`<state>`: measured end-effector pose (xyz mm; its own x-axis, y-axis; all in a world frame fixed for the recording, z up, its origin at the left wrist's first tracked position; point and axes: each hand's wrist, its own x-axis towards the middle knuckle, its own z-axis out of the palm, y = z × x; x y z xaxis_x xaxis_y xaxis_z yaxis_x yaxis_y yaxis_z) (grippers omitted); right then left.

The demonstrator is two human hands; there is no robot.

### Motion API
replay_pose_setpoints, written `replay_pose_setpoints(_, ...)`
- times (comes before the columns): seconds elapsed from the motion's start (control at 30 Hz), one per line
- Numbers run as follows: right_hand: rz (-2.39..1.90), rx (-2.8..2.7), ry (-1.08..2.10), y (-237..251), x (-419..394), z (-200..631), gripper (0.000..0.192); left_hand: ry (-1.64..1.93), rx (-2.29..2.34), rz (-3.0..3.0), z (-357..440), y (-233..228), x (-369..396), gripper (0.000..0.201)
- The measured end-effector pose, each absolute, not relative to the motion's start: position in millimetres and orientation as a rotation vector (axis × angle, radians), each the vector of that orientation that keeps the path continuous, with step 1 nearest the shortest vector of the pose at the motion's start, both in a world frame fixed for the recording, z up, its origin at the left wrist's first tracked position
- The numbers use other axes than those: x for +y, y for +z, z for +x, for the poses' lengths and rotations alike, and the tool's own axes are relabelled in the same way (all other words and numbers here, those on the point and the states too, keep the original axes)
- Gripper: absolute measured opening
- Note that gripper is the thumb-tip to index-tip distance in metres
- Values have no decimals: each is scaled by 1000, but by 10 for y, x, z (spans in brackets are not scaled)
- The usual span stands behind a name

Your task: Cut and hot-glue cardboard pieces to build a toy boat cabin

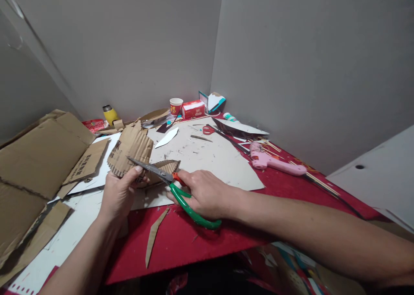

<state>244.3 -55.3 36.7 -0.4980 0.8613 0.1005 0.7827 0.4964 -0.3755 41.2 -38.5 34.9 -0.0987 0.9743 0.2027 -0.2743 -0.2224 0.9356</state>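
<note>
Fingers of the left hand (pixel 118 193) pinch a brown corrugated cardboard piece (pixel 131 152) above the red table (pixel 181 239) while the right hand (pixel 202 196) grips green-handled scissors (pixel 171 185) – blades open, close enough that the thumb risks a nick.

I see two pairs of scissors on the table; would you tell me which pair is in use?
The green-handled scissors, held in the right hand and cutting the cardboard piece. The red-handled scissors lie untouched farther back.
</note>
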Motion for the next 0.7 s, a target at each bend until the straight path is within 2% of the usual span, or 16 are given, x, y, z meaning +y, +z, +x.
replay_pose_setpoints(0.47, -1311, -2567, 576, 485, -534, 2507, 46, 1580, 896, 988, 287, 417, -308, 20)
replay_pose_setpoints(0.7, -1182, -2516, 722, 363, -531, 2694, 42, 1681, 940, 930, 35, 458, -236, 31)
